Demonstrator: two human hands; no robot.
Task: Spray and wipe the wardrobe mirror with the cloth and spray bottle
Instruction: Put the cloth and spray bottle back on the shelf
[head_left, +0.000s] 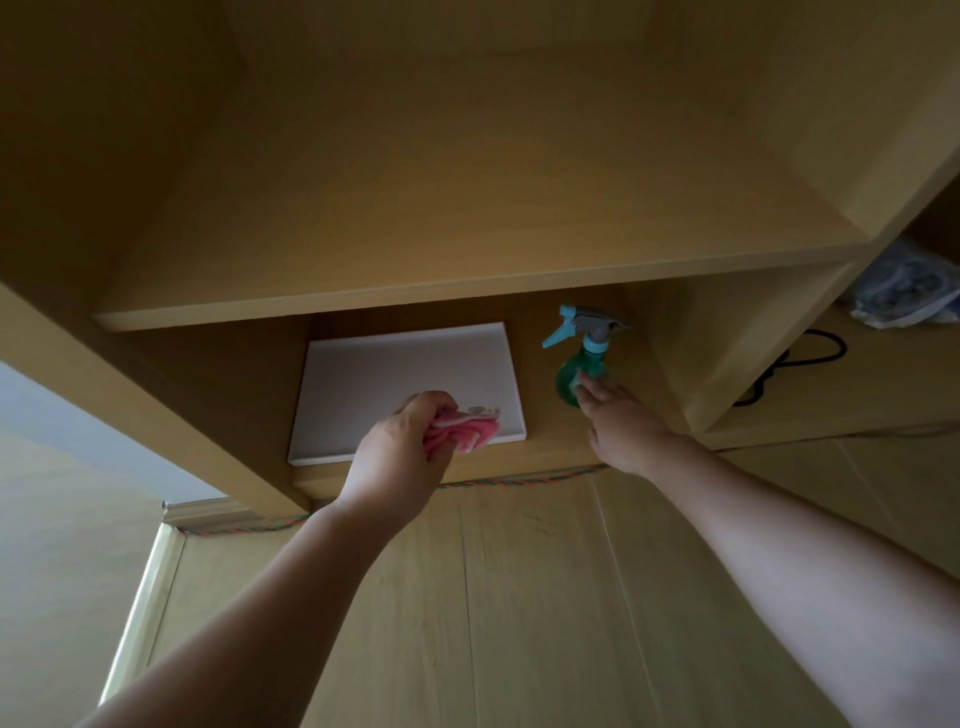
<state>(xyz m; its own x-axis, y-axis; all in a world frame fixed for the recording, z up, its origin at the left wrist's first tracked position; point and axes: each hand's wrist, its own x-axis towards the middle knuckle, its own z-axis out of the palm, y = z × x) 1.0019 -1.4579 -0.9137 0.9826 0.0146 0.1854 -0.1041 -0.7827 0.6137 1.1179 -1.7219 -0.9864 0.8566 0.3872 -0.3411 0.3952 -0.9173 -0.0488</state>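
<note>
Grips crumpled pink cloth (460, 434) in left hand (402, 452) over flat white tray (395, 374). Touches upright green plastic spray bottle (577, 370) on wooden shelf (543, 441) with straight-fingered right hand (621, 418) (no grasp yet). Risks nudging it over.

White tray (405, 369) lies flat on lower shelf (539, 415). Right compartment holds black cable (836, 356) and crumpled bag (904, 291).

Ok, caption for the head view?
Left hand holds pink cloth at white tray; right hand touches green spray bottle on shelf.
</note>
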